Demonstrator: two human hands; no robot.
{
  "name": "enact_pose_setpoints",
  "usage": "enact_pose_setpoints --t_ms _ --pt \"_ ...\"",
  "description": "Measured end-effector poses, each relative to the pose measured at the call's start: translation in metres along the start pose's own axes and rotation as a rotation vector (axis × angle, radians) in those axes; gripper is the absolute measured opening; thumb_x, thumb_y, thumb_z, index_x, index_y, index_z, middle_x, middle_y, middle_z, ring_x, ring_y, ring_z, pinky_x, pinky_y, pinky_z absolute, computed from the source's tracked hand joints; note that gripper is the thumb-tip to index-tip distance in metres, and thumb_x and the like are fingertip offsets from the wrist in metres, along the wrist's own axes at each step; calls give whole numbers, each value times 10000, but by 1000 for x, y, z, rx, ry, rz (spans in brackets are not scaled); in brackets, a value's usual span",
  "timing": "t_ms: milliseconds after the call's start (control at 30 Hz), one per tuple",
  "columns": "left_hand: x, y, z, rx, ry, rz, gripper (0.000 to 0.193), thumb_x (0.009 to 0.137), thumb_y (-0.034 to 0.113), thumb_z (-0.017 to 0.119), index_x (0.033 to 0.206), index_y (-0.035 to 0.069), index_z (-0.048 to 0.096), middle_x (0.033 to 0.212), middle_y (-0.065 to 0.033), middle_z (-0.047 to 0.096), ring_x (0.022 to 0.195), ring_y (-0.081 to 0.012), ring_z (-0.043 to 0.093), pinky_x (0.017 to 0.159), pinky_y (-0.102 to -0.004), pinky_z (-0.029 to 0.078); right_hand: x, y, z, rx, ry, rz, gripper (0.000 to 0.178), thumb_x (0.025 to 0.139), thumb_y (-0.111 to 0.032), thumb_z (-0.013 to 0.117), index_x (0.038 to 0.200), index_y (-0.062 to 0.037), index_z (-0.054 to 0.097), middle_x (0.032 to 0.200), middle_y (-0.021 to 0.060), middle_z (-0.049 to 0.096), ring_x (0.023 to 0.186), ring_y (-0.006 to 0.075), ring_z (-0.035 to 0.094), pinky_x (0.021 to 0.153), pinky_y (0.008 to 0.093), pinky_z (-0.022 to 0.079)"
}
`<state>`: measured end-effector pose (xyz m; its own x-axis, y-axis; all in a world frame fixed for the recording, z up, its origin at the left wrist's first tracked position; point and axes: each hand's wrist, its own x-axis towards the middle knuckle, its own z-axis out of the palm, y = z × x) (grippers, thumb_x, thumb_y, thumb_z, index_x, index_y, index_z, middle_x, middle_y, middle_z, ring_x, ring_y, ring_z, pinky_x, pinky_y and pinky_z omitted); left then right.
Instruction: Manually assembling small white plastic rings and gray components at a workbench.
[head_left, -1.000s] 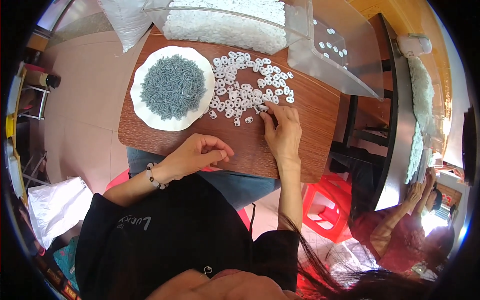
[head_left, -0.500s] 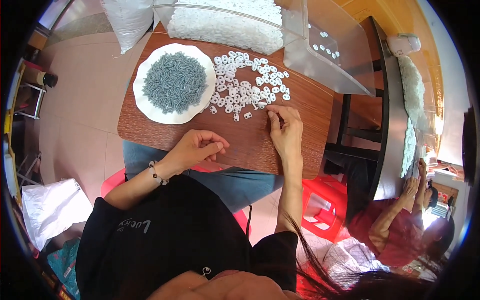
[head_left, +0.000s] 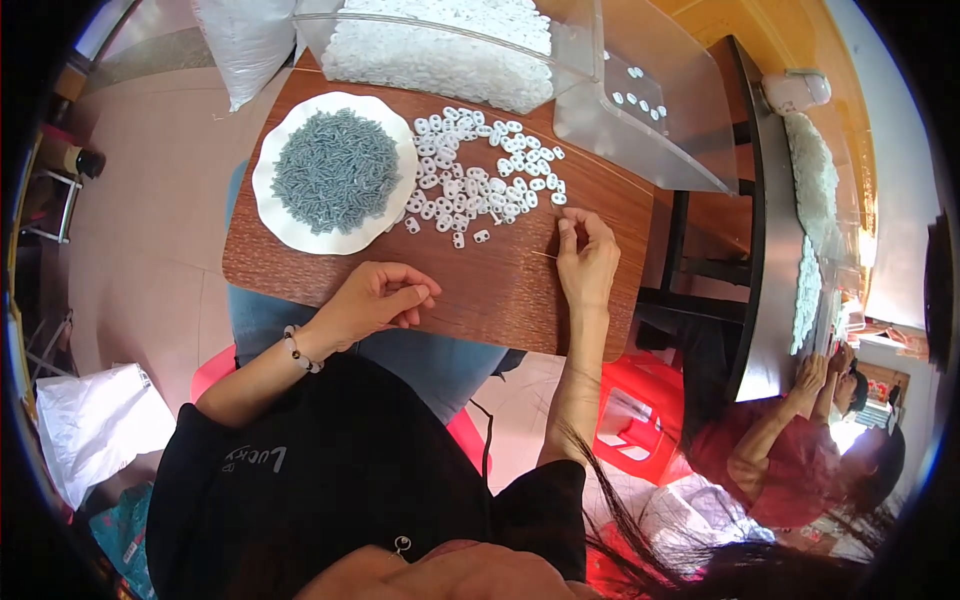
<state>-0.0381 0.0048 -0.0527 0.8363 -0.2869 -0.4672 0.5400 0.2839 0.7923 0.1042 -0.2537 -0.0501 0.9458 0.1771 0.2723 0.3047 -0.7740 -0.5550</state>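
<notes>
Small white oval plastic pieces with two holes point(head_left: 470, 190) lie spread across the brown table point(head_left: 480, 300). To their left, a white scalloped plate point(head_left: 265, 190) holds a heap of small grey-blue rod-shaped pieces point(head_left: 335, 170). My right hand point(head_left: 588, 260) rests at the pile's right edge, thumb and forefinger drawn together; whatever is between them is too small to make out. Beside its thumb shows a thin pale sliver point(head_left: 543, 254). My left hand point(head_left: 380, 300) hovers by the table's near edge below the plate, fingers curled against the thumb, their contents hidden.
A clear bin point(head_left: 450, 40) full of white pieces stands at the back. Right of it is another clear bin point(head_left: 650, 130) with a few pieces. A white sack point(head_left: 240, 50) is at far left. A co-worker in a red shirt point(head_left: 775, 460) works at a dark table on the right.
My right hand has shifted rightward, away from the white pieces. My left hand stays nearly in place over the table's near edge. The whole view has moved slightly.
</notes>
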Motion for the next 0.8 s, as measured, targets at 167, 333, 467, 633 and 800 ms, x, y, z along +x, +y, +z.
enact_pose_setpoints --t_ms 167,333,467,633,800 --pt "3 3 1 44 4 -33 211 954 173 581 1071 10 646 878 -9 638 665 -20 537 565 -157 440 -1 7 -2 -13 -13 63 104 854 -90 628 938 -43 666 869 137 661 825 304 593 756 392 467" --pt "1 1 0 58 -21 -6 198 955 170 578 1069 28 655 874 6 635 672 -14 536 584 -164 466 7 11 0 -30 43 21 116 853 -90 624 952 -47 667 875 145 656 837 320 592 773 402 469" --pt "-3 -1 -2 7 4 -6 195 954 171 580 1068 32 657 873 10 635 679 -14 539 603 -174 489 17 15 7 -49 58 -24 142 848 -84 625 980 -62 673 870 150 643 854 335 586 786 412 469" --pt "-2 -2 -5 -52 -20 -4 199 951 171 585 1069 28 656 873 6 637 688 -17 546 618 -186 505 20 13 12 -109 6 -59 142 837 -77 646 972 -63 686 824 135 631 805 302 591 743 388 473" --pt "-1 0 -7 -32 -19 -8 193 949 156 583 1065 20 655 879 -4 643 686 -21 546 606 -182 488 11 -6 21 -78 -15 -136 143 815 -68 678 956 -48 691 785 122 626 726 262 596 679 354 476"
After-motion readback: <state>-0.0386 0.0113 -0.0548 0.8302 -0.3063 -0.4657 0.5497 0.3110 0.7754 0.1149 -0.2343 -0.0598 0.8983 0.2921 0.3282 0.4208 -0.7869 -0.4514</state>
